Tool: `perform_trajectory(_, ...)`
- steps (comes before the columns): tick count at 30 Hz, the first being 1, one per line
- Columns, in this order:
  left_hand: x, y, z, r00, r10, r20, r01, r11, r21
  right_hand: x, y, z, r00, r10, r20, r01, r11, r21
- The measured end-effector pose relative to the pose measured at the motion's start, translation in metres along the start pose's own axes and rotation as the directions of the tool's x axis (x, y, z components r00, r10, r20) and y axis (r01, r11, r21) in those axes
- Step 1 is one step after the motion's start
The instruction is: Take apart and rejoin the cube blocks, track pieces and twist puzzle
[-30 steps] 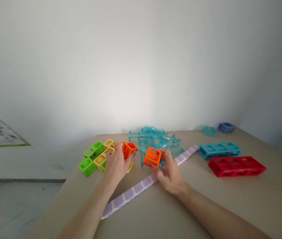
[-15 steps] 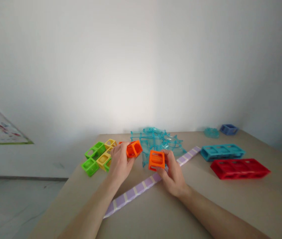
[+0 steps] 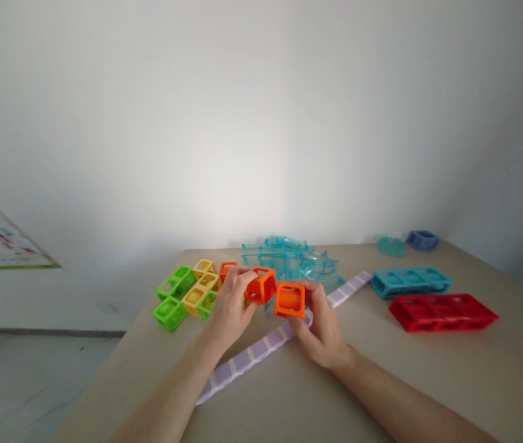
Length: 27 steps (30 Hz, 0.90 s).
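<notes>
Head view | left hand [image 3: 232,307]: fingers grip orange cube [image 3: 261,286]; right hand [image 3: 320,326]: likewise

- Indoor room — home, classroom or office not distinguishable.
- Evidence: pale walls [image 3: 197,123], illustrated poster [image 3: 0,239] with green edging, grey veined floor [image 3: 35,381].
- Worktop [image 3: 409,369] against wall — colourful plastic open-frame blocks [image 3: 290,299].

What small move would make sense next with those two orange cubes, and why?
Perhaps the left hand should turn and lower its higher orange cube slightly, to line up with the lower orange cube in the right hand: they look close together, but sit at different angles. Whether they touch is unclear.
</notes>
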<state>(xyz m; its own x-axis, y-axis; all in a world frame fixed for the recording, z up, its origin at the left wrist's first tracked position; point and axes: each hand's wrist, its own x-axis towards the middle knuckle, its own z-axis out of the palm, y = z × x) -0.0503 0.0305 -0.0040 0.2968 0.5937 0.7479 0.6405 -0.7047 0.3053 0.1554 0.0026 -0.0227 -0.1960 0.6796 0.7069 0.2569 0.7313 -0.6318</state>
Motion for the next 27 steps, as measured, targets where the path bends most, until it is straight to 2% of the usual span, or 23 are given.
perform_trajectory(4, 0.002, 0.010, -0.002, 0.999, -0.038, -0.037, 0.034, 0.996, -0.085, 0.000, -0.002, 0.000, 1.000, -0.020, -0.003, 0.020, 1.000, 0.020)
perform_trajectory(8, 0.001, 0.015, -0.004, 0.998, -0.057, -0.001, 0.056, 0.984, -0.172, 0.000, -0.003, 0.000, 1.000, -0.002, 0.002, 0.002, 1.000, 0.004)
perform_trajectory(12, 0.000, 0.016, -0.007, 0.999, 0.018, 0.031, -0.011, 0.974, -0.226, -0.002, 0.000, 0.001, 0.999, 0.012, -0.043, -0.011, 1.000, 0.018)
perform_trajectory(15, -0.002, 0.016, -0.009, 0.989, 0.058, 0.139, -0.024, 0.973, -0.229, -0.002, 0.004, 0.002, 0.994, 0.048, -0.097, -0.045, 0.999, 0.028)
perform_trajectory(17, -0.003, 0.015, -0.010, 0.970, 0.038, 0.241, 0.016, 0.976, -0.219, -0.002, 0.007, 0.002, 0.988, 0.078, -0.130, -0.077, 0.997, 0.013)
perform_trajectory(19, -0.005, 0.014, -0.009, 0.957, 0.005, 0.289, 0.060, 0.975, -0.213, -0.002, 0.008, 0.002, 0.982, 0.097, -0.161, -0.099, 0.995, -0.006)
perform_trajectory(21, -0.006, 0.012, -0.006, 0.962, -0.034, 0.270, 0.095, 0.971, -0.218, -0.001, 0.008, 0.001, 0.982, 0.098, -0.163, -0.102, 0.995, -0.017)
perform_trajectory(24, -0.007, 0.007, -0.002, 0.972, -0.139, 0.189, 0.186, 0.947, -0.263, -0.001, 0.004, 0.001, 0.992, 0.074, -0.106, -0.075, 0.997, -0.003)
perform_trajectory(27, -0.006, 0.005, 0.003, 0.952, -0.288, 0.104, 0.306, 0.886, -0.348, -0.001, 0.001, 0.002, 0.997, 0.058, -0.045, -0.058, 0.998, 0.004)
